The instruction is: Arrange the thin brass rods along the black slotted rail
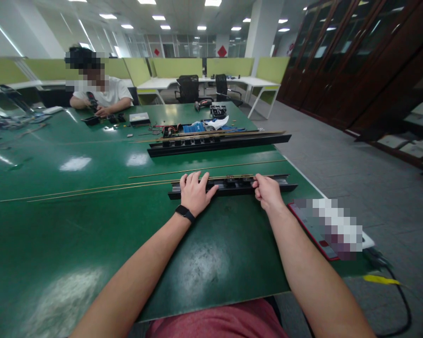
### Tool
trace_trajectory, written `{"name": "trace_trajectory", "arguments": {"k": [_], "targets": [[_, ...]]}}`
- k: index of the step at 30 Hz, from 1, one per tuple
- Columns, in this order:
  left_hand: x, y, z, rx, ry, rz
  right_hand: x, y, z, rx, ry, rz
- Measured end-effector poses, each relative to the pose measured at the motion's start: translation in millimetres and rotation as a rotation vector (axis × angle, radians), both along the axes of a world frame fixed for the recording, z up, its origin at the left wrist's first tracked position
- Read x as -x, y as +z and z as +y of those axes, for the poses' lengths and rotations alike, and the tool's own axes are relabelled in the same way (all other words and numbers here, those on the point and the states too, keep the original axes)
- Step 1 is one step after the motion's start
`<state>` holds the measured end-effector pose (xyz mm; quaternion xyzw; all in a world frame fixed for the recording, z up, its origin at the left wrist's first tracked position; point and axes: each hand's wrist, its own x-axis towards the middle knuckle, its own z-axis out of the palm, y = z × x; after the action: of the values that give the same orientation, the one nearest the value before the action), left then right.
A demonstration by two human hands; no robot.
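A long black channel-shaped rail (232,191) lies crosswise on the table in front of me, with small dark blocks inside it. My left hand (194,192) rests over its left part, fingers spread and pointing away from me. Toward the other end, my right hand (268,191) is closed in a pinch at the rail's far edge, on a thin brass-coloured rod (218,177). Its fingertips partly hide the grip. Two thin rods (102,188) stretch from the rail far out to the left. Another loose rod (204,168) lies just behind the rail.
Farther back is a second black rail (218,147) with rods, blue parts and wires on it. A red-edged tablet-like device (303,220) lies at the right table edge, near my right forearm. A person (109,94) sits at the far left, holding a tool. A power drill (202,104) lies behind.
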<state>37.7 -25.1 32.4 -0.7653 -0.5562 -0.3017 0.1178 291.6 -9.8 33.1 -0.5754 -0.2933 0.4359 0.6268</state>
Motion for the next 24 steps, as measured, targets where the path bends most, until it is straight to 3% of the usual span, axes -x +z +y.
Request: {"name": "trace_trajectory", "arguments": {"k": [17, 24], "targets": [[-0.3, -16.9, 3.5, -0.046, 0.027, -0.037, 6.0, 4.2, -2.3, 0.017, 0.051, 0.064], [0.5, -18.3, 3.5, -0.06, 0.036, -0.037, 5.6, 2.0, -0.5, 0.003, 0.011, 0.069]]}}
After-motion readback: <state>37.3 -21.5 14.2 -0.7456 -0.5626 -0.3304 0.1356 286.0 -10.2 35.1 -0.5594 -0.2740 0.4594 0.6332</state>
